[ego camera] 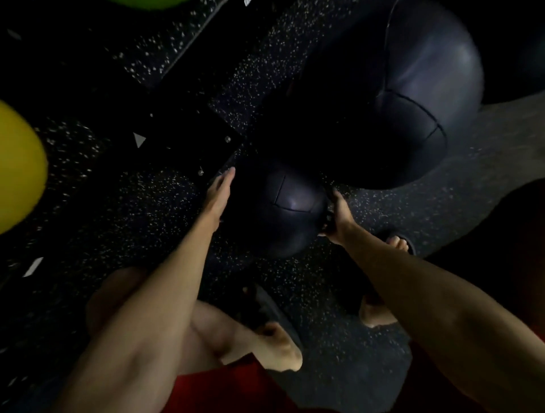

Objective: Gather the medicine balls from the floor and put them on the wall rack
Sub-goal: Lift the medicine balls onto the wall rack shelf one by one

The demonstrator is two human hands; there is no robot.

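A small dark medicine ball (pixel 283 206) with stitched seams sits on the speckled rubber floor between my hands. My left hand (pixel 218 194) lies flat against its left side, fingers straight. My right hand (pixel 336 215) presses the ball's right side, and its fingers are partly hidden behind the ball. A bigger dark medicine ball (pixel 389 138) lies just beyond, to the right, touching or nearly touching the small one. A still larger dark ball (pixel 433 50) sits behind that one.
A yellow ball (pixel 17 168) is at the left edge and a green one (pixel 147 2) at the top. A black metal frame foot with bolts (pixel 188 141) lies left of the small ball. My bare legs and sandalled feet stand below.
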